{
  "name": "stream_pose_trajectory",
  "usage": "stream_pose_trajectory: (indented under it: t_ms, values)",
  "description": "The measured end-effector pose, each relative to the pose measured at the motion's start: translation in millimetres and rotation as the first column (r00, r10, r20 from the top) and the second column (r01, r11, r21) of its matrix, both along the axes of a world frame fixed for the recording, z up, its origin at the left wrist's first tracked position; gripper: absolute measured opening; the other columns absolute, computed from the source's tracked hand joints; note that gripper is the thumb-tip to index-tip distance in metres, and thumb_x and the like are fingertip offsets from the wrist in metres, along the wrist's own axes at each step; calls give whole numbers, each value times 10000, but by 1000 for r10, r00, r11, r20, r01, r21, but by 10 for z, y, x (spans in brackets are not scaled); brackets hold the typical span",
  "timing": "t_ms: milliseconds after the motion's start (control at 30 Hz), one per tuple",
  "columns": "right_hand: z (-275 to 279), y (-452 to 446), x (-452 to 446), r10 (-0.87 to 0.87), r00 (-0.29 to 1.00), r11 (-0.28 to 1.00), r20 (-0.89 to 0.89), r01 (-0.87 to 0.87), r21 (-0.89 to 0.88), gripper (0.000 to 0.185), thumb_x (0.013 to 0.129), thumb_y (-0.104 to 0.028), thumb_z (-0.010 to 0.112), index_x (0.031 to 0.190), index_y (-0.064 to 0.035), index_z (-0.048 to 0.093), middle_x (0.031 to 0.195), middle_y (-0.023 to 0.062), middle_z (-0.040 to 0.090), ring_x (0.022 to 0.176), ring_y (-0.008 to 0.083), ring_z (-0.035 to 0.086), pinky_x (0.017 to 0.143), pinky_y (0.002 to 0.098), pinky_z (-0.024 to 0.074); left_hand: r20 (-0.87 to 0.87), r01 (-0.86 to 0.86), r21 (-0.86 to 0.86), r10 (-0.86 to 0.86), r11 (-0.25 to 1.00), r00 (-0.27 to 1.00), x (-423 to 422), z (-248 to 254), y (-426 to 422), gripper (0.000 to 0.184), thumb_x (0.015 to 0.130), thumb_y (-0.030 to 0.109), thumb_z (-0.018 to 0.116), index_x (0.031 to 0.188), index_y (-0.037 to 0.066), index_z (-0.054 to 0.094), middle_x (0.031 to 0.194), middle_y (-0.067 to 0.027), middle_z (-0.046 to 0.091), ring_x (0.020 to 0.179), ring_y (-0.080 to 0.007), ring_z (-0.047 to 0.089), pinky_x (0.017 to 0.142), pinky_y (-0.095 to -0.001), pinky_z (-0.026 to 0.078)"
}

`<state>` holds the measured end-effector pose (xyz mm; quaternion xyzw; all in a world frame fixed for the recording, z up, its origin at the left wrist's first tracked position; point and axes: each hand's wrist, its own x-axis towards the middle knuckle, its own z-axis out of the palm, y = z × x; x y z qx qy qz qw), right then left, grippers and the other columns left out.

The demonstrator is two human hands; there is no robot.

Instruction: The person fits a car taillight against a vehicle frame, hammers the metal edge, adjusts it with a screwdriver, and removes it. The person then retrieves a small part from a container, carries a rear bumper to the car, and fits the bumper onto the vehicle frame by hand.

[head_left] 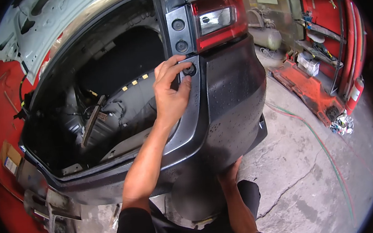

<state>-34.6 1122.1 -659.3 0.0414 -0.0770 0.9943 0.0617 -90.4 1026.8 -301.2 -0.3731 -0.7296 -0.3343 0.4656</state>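
My left hand (171, 85) is raised to the car's rear corner, its thumb and fingers closed around a round black rubber plug (188, 69) in the grey body panel. Two similar round plugs (181, 46) sit in the panel above it, beside the red and clear tail light (220, 21). Below, my right hand (231, 170) touches the lower edge of the dark bumper (233, 99); its fingertips are partly hidden behind the bumper. Water drops dot the bumper.
The open trunk (117, 73) lies left, with a raised light-coloured lid (52, 22) above. At right are a red floor jack (309, 89), a green hose (324, 145), a fire extinguisher (354, 94) and shelves (320, 31). Loose parts (56, 212) lie lower left.
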Motion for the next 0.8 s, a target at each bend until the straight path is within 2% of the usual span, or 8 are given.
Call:
stream_pose_trajectory:
  t_ms: [100, 200, 267, 333, 400, 533, 700, 800]
  values:
    - [-15, 16, 9, -30, 1000, 998, -3, 29, -53, 607, 1060, -540, 368, 1458, -83, 395, 1400, 115, 486, 1277, 287, 478, 1119, 436, 399, 11, -17, 2, 17, 1000, 1000, 27, -6, 21, 314, 788, -73, 712, 1083, 35, 725, 1308, -93, 643, 1242, -269, 534, 1072, -371, 393]
    - [136, 36, 72, 95, 994, 948, -58, -108, -300, 588, 1062, -531, 370, 1456, -96, 408, 1401, 112, 489, 1282, 287, 476, 1114, 436, 406, 34, -4, -38, 6, 999, 999, 76, 48, -11, 323, 781, -63, 719, 1089, 38, 725, 1298, -91, 647, 1245, -273, 529, 1077, -373, 387]
    - [101, 16, 74, 6, 998, 990, -62, -15, -140, 605, 1048, -555, 378, 1453, -110, 433, 1416, 103, 489, 1293, 293, 475, 1118, 444, 400, 51, 6, -60, -3, 998, 999, 86, 54, -26, 345, 777, -61, 721, 1107, 39, 719, 1299, -92, 643, 1249, -280, 523, 1077, -378, 387]
    - [84, 11, 63, -5, 998, 996, -55, -1, -94, 619, 1036, -575, 385, 1454, -122, 453, 1429, 92, 490, 1302, 295, 474, 1123, 451, 391, 59, 17, -70, -13, 997, 998, 82, 53, -31, 379, 774, -60, 722, 1140, 38, 706, 1309, -94, 632, 1253, -291, 512, 1073, -387, 391]
    - [50, 36, 43, 52, 998, 983, -26, -56, -175, 632, 1025, -588, 390, 1458, -134, 465, 1440, 80, 494, 1309, 296, 474, 1130, 457, 380, 27, -97, -104, 100, 990, 995, 126, 43, 40, 420, 769, -54, 728, 1178, 36, 686, 1340, -107, 601, 1255, -309, 501, 1067, -398, 397]
    - [-9, 33, 34, 31, 999, 980, 36, -23, -197, 636, 1028, -588, 371, 1474, -142, 452, 1447, 70, 489, 1322, 294, 463, 1133, 462, 368, -76, -261, -166, 252, 951, 965, 178, -8, 166, 487, 759, -43, 742, 1232, 23, 646, 1398, -133, 535, 1255, -340, 477, 1054, -417, 409]
    - [32, 17, 50, -19, 999, 983, 45, 27, -181, 644, 1038, -600, 327, 1475, -141, 447, 1451, 66, 468, 1330, 301, 441, 1118, 471, 375, 20, -174, -199, 181, 964, 983, 193, 29, 86, 431, 771, -32, 746, 1183, 93, 720, 1402, -109, 546, 1300, -321, 467, 1083, -398, 382]
    - [16, 38, 71, 47, 999, 958, 22, -39, -283, 628, 1040, -580, 341, 1484, -146, 435, 1455, 66, 464, 1331, 298, 441, 1114, 470, 379, 81, -35, -177, 50, 984, 995, 117, 70, -30, 417, 754, -71, 717, 1142, 81, 725, 1360, -109, 570, 1259, -345, 457, 1069, -422, 386]
